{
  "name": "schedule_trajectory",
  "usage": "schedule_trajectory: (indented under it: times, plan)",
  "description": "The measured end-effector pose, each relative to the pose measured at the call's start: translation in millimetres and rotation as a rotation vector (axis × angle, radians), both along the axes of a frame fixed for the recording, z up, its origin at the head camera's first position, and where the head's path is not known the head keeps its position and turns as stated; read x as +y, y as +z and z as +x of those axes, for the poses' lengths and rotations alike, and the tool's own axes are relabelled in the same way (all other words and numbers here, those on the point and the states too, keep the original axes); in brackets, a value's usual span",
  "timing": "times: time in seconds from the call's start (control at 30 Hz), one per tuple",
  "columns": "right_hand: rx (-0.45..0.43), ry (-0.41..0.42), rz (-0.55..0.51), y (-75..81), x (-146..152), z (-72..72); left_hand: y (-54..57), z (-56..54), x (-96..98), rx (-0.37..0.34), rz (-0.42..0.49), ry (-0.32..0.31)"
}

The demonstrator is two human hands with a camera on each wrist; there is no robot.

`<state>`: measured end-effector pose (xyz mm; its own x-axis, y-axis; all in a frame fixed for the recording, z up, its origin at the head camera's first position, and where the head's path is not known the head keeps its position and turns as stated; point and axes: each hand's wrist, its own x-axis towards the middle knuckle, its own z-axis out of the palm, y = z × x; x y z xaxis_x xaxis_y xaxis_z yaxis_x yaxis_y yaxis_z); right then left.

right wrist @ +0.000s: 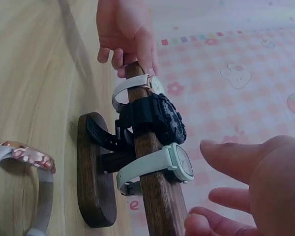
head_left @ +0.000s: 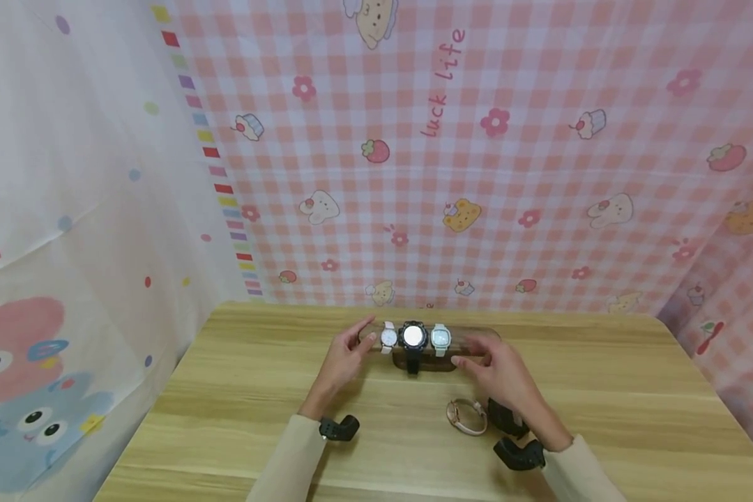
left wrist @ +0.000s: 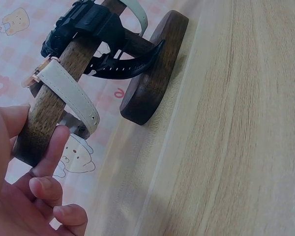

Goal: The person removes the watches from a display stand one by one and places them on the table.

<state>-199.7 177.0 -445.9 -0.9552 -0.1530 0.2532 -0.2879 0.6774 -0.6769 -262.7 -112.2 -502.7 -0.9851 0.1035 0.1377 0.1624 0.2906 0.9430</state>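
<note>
A dark wooden watch stand (left wrist: 38,125) has a crossbar above a rounded base (right wrist: 96,196). My left hand (head_left: 341,357) grips the crossbar's left end between thumb and fingers. Three watches hang on the bar: a white-strapped one (head_left: 388,337) nearest that hand, a chunky black one (head_left: 413,336) in the middle, and a mint-green square one (head_left: 440,339) to the right. The black strap's loose end hangs over the base. By the bar's right end is my right hand (head_left: 507,373), thumb apart from the bar and fingertips right at its side in the right wrist view.
A pale-strapped watch (head_left: 467,417) with a rose-gold case lies on the wooden table (head_left: 257,362), nearer me than the stand. Beside it, a black object (head_left: 507,418) is partly hidden under my right hand. A pink checked cloth (head_left: 414,181) hangs behind the table.
</note>
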Motion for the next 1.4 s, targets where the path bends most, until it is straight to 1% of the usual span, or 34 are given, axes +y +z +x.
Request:
schedule_trajectory:
  times: [0.1, 0.2, 0.6, 0.93, 1.17, 1.4]
  plan:
    - [0.038, -0.003, -0.018, -0.9, -3.4, -6.4, 1.2, 0.1, -0.6, 0.006, -0.006, -0.002]
    - [0.053, 0.002, -0.034, -2.3, -7.0, -11.5, 2.0, 0.4, -1.4, 0.007, -0.008, -0.008]
    - [0.014, 0.001, -0.053, -8.8, -11.8, -24.8, 2.7, 0.7, -1.1, 0.022, -0.031, -0.024]
    - [0.070, 0.011, -0.067, -12.9, -19.8, -33.8, 2.2, -0.8, -0.5, 0.019, -0.023, -0.023]
    - [0.027, 0.039, -0.063, -11.2, -25.5, -36.4, 2.5, -0.4, -0.3, 0.020, -0.025, -0.014]
    - [-0.005, 0.034, -0.060, -12.9, -30.4, -39.6, 1.9, 0.7, -0.6, 0.015, -0.015, -0.013]
